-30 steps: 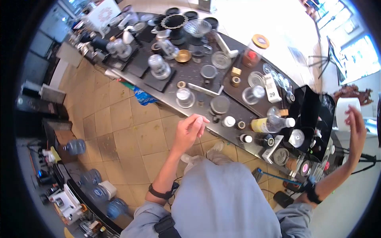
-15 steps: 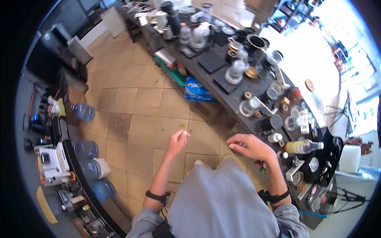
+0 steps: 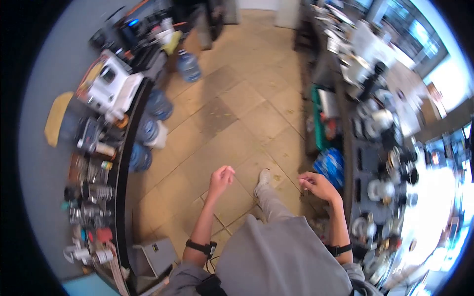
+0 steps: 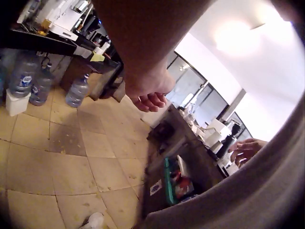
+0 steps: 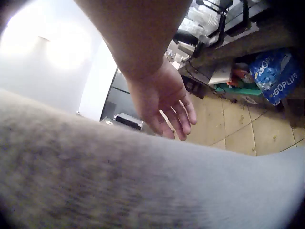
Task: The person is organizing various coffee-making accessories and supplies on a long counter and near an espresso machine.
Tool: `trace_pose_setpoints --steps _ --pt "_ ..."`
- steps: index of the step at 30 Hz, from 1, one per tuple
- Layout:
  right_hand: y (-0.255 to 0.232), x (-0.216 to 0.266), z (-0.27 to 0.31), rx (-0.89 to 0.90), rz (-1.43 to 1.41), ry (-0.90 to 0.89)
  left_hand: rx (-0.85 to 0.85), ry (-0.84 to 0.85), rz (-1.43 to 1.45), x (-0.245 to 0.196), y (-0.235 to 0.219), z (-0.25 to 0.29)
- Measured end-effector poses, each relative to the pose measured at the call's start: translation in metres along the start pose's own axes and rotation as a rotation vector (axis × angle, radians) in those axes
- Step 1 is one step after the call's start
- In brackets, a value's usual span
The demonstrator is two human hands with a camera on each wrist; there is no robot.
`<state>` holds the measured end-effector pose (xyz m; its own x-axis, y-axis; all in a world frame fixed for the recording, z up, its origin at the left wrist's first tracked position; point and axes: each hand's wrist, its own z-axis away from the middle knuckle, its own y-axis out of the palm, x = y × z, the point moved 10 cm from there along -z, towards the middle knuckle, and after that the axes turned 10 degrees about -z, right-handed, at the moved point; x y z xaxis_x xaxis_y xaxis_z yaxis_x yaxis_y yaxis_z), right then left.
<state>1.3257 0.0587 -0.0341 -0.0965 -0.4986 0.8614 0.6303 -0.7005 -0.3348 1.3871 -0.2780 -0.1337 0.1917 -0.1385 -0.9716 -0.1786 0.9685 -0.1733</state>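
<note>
Both hands hang in the air over the tiled floor and hold nothing. In the head view the left hand (image 3: 220, 181) is left of centre, its fingers loosely bent; the left wrist view shows the same hand (image 4: 148, 90) with fingers hanging loosely curled. The right hand (image 3: 320, 186) is near the right-hand table's edge in the head view, apart from it. Seen from the right wrist, that hand (image 5: 164, 102) has relaxed, slightly spread fingers. The blue bag (image 3: 330, 166) on the low shelf is the nearest item to it.
A dark counter (image 3: 129, 143) with machines and jars runs along the left, with large water bottles (image 3: 188, 65) beside it on the floor. The table (image 3: 348, 143) at right carries glassware and scales; a green crate (image 3: 318, 121) is underneath. Floor tiles (image 3: 237, 133) lie between them.
The view has swung left, away from the crowded table and toward the aisle. The right hand has come down from the far right to the front of the body. One foot is now further forward.
</note>
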Motion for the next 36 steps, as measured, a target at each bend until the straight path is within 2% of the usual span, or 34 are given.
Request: trace_pose_setpoints --steps 1,3,7,8,11,12,13,14,15,17,19,20,22,23,25,26,28,29,30,32,33,35,36 --pt "0.002 -0.005 -0.028 0.065 0.018 -0.035 -0.075 -0.009 -0.002 0.000 -0.014 -0.011" --pt "-0.002 -0.034 -0.087 0.073 0.032 -0.026 -0.094 -0.029 -0.038 -0.003 -0.030 -0.042" --pt "-0.006 -0.072 -0.198 0.194 0.025 0.024 -0.159 -0.042 -0.112 0.000 -0.066 -0.110" --pt "-0.009 -0.085 -0.226 0.198 -0.002 0.082 -0.174 -0.076 -0.136 0.007 -0.078 -0.125" --pt "-0.025 -0.082 -0.303 0.220 -0.026 0.160 -0.243 -0.159 -0.176 0.026 -0.115 -0.159" --pt "-0.028 -0.082 -0.321 0.225 -0.027 0.192 -0.278 -0.205 -0.189 0.038 -0.130 -0.159" --pt "-0.026 -0.102 -0.350 0.281 -0.014 0.193 -0.297 -0.215 -0.185 0.045 -0.143 -0.161" --pt "-0.027 -0.105 -0.378 0.295 0.002 0.177 -0.323 -0.291 -0.190 0.066 -0.156 -0.160" --pt "-0.028 -0.114 -0.394 0.322 -0.014 0.236 -0.343 -0.375 -0.189 0.091 -0.165 -0.153" --pt "-0.031 -0.108 -0.437 0.368 -0.011 0.296 -0.383 -0.409 -0.167 0.133 -0.192 -0.150" --pt "-0.034 -0.110 -0.470 0.400 0.083 0.395 -0.434 -0.557 -0.223 0.174 -0.213 -0.136" --pt "-0.034 -0.107 -0.496 0.409 0.096 0.393 -0.445 -0.562 -0.212 0.181 -0.222 -0.139" --pt "-0.029 -0.128 -0.535 0.519 0.046 0.476 -0.534 -0.665 0.056 0.205 -0.227 -0.142" --pt "-0.030 -0.142 -0.566 0.524 0.070 0.482 -0.542 -0.671 0.079 0.212 -0.234 -0.156" --pt "-0.031 -0.178 -0.615 0.560 -0.058 0.699 -0.534 -0.747 0.065 0.229 -0.240 -0.187" --pt "-0.035 -0.147 -0.633 0.566 -0.027 0.706 -0.546 -0.755 0.093 0.236 -0.247 -0.207" --pt "-0.037 -0.068 -0.662 0.532 0.208 0.568 -0.557 -0.761 0.121 0.246 -0.265 -0.259" --pt "-0.035 -0.043 -0.687 0.543 0.366 0.545 -0.515 -0.708 0.130 0.243 -0.279 -0.295" --pt "-0.036 -0.027 -0.713 0.549 0.387 0.550 -0.474 -0.654 0.137 0.237 -0.292 -0.329" --pt "-0.021 -0.004 -0.784 0.585 0.402 0.399 -0.470 -0.543 0.055 0.201 -0.334 -0.402" --pt "-0.009 0.010 -0.821 0.588 0.414 0.250 -0.507 -0.474 0.093 0.177 -0.355 -0.433" --pt "0.012 0.088 -0.868 0.536 0.331 0.160 -0.582 -0.380 0.204 0.127 -0.397 -0.496" --pt "0.032 0.112 -0.889 0.575 0.320 0.090 -0.616 -0.351 0.276 0.112 -0.414 -0.520"
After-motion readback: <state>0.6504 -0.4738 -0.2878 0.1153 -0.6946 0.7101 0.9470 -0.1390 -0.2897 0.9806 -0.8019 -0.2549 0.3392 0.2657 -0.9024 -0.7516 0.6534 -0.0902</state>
